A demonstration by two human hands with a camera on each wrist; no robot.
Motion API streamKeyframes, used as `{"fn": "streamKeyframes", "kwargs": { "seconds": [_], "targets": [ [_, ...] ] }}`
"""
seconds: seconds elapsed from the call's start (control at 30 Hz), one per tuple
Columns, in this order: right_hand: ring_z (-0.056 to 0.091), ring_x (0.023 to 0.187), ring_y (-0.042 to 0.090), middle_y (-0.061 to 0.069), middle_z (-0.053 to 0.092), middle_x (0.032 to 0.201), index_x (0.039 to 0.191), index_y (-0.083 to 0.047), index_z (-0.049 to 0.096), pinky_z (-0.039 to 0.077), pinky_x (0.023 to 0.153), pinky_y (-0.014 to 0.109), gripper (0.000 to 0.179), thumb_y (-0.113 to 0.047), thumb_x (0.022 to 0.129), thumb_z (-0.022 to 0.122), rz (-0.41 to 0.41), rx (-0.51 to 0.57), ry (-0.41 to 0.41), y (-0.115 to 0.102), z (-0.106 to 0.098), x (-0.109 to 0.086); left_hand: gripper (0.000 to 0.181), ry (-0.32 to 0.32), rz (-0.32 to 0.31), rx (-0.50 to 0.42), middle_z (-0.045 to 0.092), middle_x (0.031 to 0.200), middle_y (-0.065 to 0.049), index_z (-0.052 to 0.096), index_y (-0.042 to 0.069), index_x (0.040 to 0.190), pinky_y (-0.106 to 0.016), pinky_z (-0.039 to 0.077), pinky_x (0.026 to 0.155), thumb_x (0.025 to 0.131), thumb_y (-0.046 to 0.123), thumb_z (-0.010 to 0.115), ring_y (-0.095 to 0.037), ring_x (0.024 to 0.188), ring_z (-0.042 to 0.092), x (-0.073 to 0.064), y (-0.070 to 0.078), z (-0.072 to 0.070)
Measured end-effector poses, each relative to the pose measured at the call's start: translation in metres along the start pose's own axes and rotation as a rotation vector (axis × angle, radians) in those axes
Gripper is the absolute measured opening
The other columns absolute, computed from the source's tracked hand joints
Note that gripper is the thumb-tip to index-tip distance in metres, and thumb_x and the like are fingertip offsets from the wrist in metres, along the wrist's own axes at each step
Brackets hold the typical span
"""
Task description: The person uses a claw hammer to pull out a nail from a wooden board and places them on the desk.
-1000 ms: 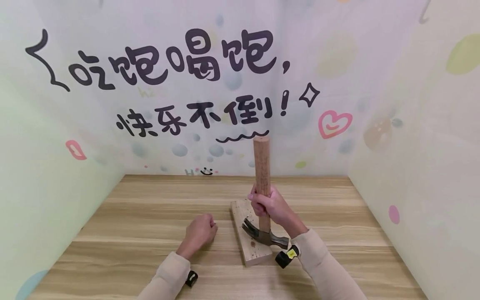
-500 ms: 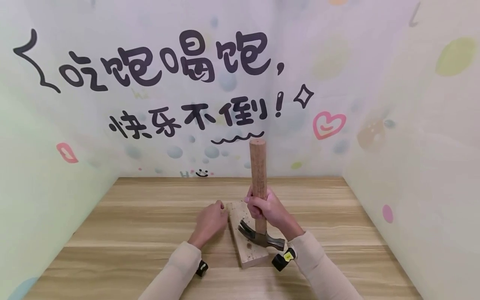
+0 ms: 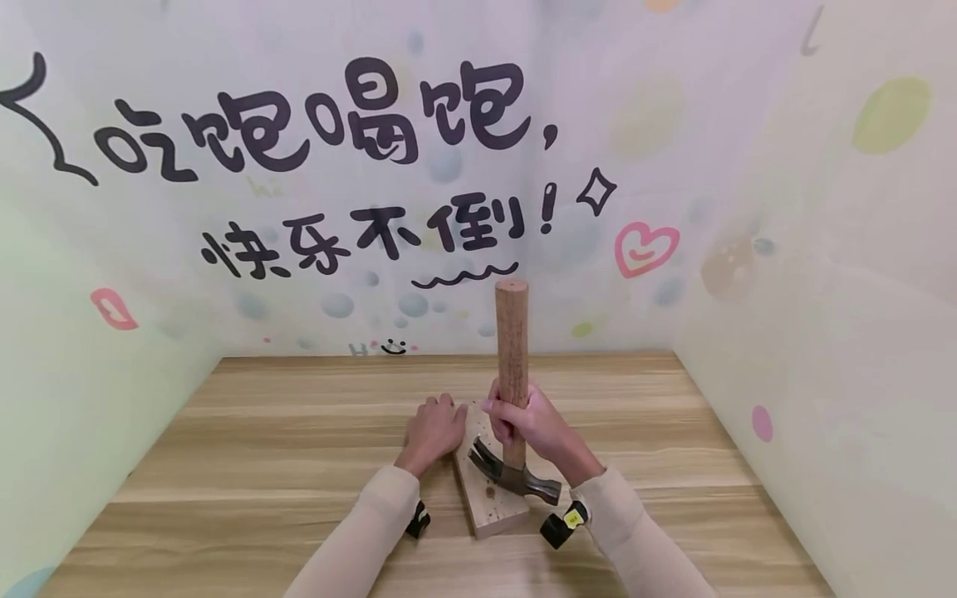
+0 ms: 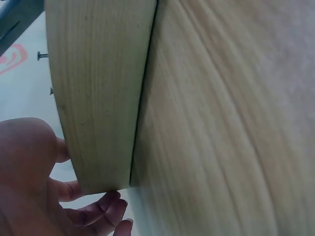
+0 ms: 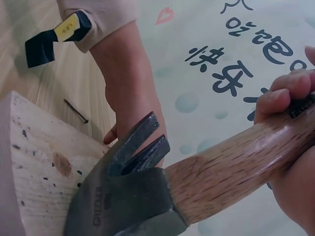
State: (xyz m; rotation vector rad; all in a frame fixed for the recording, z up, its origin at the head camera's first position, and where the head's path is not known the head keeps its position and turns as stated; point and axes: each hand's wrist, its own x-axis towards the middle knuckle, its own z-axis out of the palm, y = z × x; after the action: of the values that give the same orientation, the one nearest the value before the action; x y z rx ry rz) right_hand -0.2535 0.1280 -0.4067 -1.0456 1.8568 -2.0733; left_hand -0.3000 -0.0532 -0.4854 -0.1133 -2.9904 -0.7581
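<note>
My right hand (image 3: 534, 422) grips a claw hammer (image 3: 512, 336) around its wooden handle. The handle points up, and the steel head hangs low over the near part of a wooden block (image 3: 499, 513), claw turned left. My left hand (image 3: 436, 432) is at the block's far left end. In the left wrist view its thumb side lies along the top and the fingers curl around the end face. Two nails (image 4: 43, 56) stick up from the block's top there. Dark marks and a knot (image 5: 62, 163) show on the top face in the right wrist view.
A loose nail (image 5: 76, 111) lies on the wood-grain table (image 3: 284, 465) left of the block. Printed cloth walls (image 3: 336, 208) enclose the table at the back and both sides. A black wrist camera (image 3: 555, 530) sits below the right hand, near the hammer head.
My left hand has moved right and forward from the bare table to the block's far end, and its fingers have unfolded from a fist. The right hand keeps its hold on the hammer.
</note>
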Motion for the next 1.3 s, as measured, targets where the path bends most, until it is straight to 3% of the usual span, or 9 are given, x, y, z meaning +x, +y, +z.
{"fn": "streamKeyframes", "kwargs": {
  "seconds": [0.37,0.5,0.73,0.87,1.07,1.2,1.3],
  "targets": [
    [0.029,0.041,0.015,0.004,0.033,0.050,0.073,0.004,0.036,0.025,0.040,0.033,0.036,-0.012,0.099,0.056,0.056,0.033,0.005,-0.005,0.007,0.006,0.048,-0.097,0.049,-0.004,0.053,0.124,-0.029,0.054,-0.003,0.128,-0.059,0.045,0.088,0.106,0.037,0.037,-0.045,0.114,0.052,0.011,-0.010,0.004],
    [0.033,0.042,0.012,0.000,0.036,0.050,0.075,0.005,0.039,0.029,0.042,0.028,0.037,-0.017,0.097,0.060,0.156,-0.018,0.053,-0.006,0.002,0.009,0.051,-0.127,0.051,0.015,0.050,0.129,-0.030,0.051,-0.002,0.133,-0.060,0.044,0.091,0.107,0.038,0.033,-0.045,0.119,0.049,0.010,-0.010,0.003],
    [0.037,0.041,0.010,-0.003,0.040,0.049,0.076,-0.004,0.052,0.032,0.042,0.026,0.029,-0.023,0.095,0.064,0.365,-0.228,0.081,-0.002,-0.005,0.019,0.050,-0.158,0.052,0.053,0.051,0.127,-0.029,0.051,-0.001,0.131,-0.059,0.045,0.089,0.108,0.038,0.029,-0.044,0.116,0.050,0.010,-0.009,0.006],
    [0.037,0.041,0.010,-0.002,0.041,0.048,0.078,-0.007,0.055,0.033,0.042,0.027,0.026,-0.025,0.094,0.064,0.451,-0.310,0.058,-0.001,-0.005,0.030,0.049,-0.158,0.046,0.047,0.052,0.124,-0.027,0.052,0.000,0.129,-0.060,0.044,0.088,0.107,0.038,0.029,-0.043,0.114,0.051,0.010,-0.007,0.005],
    [0.035,0.040,0.010,-0.003,0.040,0.048,0.076,-0.006,0.057,0.030,0.039,0.025,0.025,-0.024,0.092,0.064,0.529,-0.344,-0.034,0.003,0.004,0.051,0.045,-0.161,0.068,0.079,0.055,0.119,-0.026,0.052,0.005,0.137,-0.059,0.046,0.085,0.107,0.031,0.032,-0.041,0.108,0.054,0.012,-0.005,0.005],
    [0.034,0.039,0.010,-0.003,0.038,0.046,0.075,0.001,0.058,0.030,0.039,0.025,0.031,-0.025,0.090,0.065,0.536,-0.378,-0.086,0.008,0.013,0.063,0.039,-0.169,0.106,0.117,0.058,0.109,-0.021,0.057,0.005,0.133,-0.057,0.050,0.079,0.101,0.020,0.042,-0.038,0.098,0.056,0.013,-0.006,0.004],
    [0.034,0.039,0.010,-0.003,0.038,0.046,0.083,0.006,0.064,0.031,0.039,0.025,0.034,-0.028,0.090,0.066,0.518,-0.377,-0.096,0.010,0.018,0.069,0.036,-0.171,0.139,0.129,0.061,0.112,-0.021,0.059,0.003,0.128,-0.057,0.051,0.079,0.096,0.015,0.047,-0.037,0.098,0.058,0.014,-0.008,0.005]
  ]
}}
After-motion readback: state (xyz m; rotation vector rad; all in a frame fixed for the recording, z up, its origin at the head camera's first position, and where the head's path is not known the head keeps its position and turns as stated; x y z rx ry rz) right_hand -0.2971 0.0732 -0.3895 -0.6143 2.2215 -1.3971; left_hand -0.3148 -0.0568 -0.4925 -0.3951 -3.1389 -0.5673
